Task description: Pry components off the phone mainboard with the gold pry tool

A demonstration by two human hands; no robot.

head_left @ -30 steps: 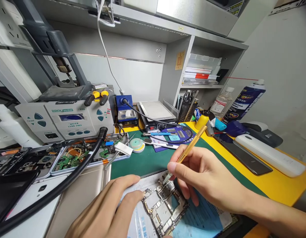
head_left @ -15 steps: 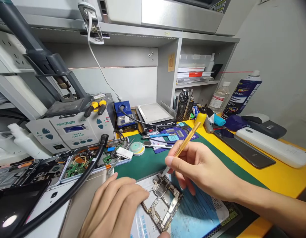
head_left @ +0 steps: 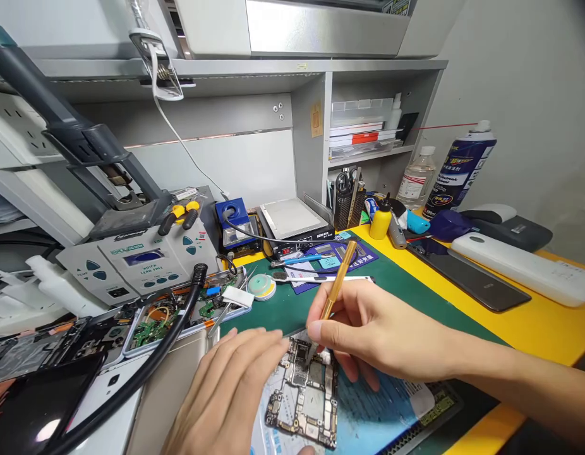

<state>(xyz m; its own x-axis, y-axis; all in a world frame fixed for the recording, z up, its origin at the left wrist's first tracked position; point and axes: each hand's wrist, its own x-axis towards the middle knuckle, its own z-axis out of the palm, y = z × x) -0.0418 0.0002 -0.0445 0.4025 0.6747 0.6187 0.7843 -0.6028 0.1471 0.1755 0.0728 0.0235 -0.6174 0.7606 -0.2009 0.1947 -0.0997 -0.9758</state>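
My right hand [head_left: 363, 319] pinches a slim gold-handled knife [head_left: 338, 281], held steeply with its silvery tip down at the upper part of a phone circuit board [head_left: 300, 374]. Whether the tip presses on a chip or hovers just over it, I cannot tell. The board is dark, crowded with small metal parts, and has cut-out openings. It lies on a blue and white sheet [head_left: 363, 411]. My left hand [head_left: 226, 385] spans the board's left side, fingertips by its top left corner and thumb by its lower edge. That hand hides part of the sheet.
A black hose [head_left: 155, 360] crosses the left side, before the hot-air station [head_left: 141, 259]. Opened phone parts [head_left: 153, 325] lie there too. Behind the green mat [head_left: 406, 284] stand a solder reel [head_left: 261, 286], a yellow bottle [head_left: 380, 221] and a spray can [head_left: 458, 170].
The circuit board has turned, now standing straighter in view. My left fingertips have moved up along its side. The knife has become more upright, its tip lower on the board. The camera view shifted slightly.
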